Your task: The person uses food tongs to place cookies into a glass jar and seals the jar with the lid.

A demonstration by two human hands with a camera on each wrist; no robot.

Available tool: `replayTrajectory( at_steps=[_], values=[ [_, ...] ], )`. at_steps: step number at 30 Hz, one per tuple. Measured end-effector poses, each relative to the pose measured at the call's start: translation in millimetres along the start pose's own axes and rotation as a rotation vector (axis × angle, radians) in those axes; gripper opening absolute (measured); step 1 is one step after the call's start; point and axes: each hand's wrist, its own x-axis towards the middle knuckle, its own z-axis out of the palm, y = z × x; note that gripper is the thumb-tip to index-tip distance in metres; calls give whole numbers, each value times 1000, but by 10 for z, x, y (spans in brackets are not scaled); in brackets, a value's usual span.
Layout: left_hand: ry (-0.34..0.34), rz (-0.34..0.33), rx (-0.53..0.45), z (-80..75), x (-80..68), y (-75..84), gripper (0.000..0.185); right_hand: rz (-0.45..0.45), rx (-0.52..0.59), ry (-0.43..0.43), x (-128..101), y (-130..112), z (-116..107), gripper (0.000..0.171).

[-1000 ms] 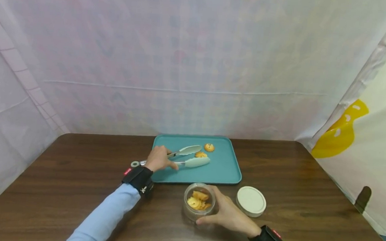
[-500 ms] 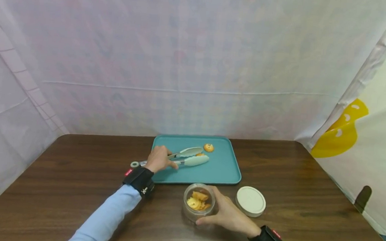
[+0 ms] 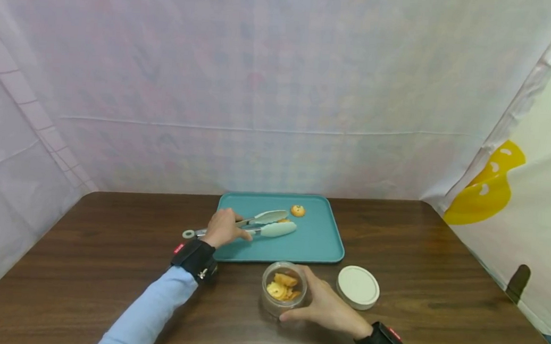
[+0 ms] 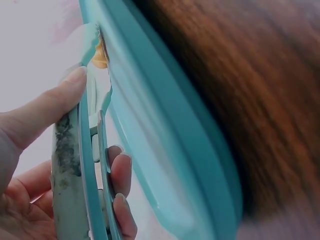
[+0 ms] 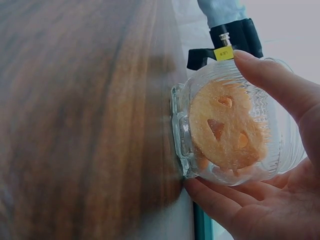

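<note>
My left hand (image 3: pixel 226 227) grips a pair of tongs (image 3: pixel 278 229) with pale green tips over the tray. Between the tips, which stand apart, a cookie (image 3: pixel 284 220) is mostly hidden. A second round cookie (image 3: pixel 298 211) lies just beyond the upper tip. In the left wrist view, my thumb presses one tong arm (image 4: pixel 67 165) and my fingers curl round the other. My right hand (image 3: pixel 328 306) holds a clear glass jar (image 3: pixel 271 306) upright on the table. Several cookies are inside it, one with a cut-out face (image 5: pixel 227 125) in the right wrist view.
The teal tray (image 3: pixel 320 247) lies at the table's back middle. A white round lid (image 3: pixel 358 286) rests right of the jar, close to my right hand. The dark wooden table (image 3: pixel 105 267) meets a pale cloth backdrop (image 3: pixel 262 86) behind.
The tongs' tips have drawn slightly closer together round the cookie, covering more of it. My left hand and the tongs have shifted a little left. The right hand and jar stay put.
</note>
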Motion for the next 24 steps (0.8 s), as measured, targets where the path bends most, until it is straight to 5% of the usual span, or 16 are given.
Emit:
replayTrajectory(
  at_steps=[14,24],
  values=[
    [-33,100,-50,-212,-167,-156,54,-27,-33,24,-8,-5,7,79],
    [-122,261,-146,-388,-346,-278,59,-26,-19,18,-12,8,17,78]
  ],
)
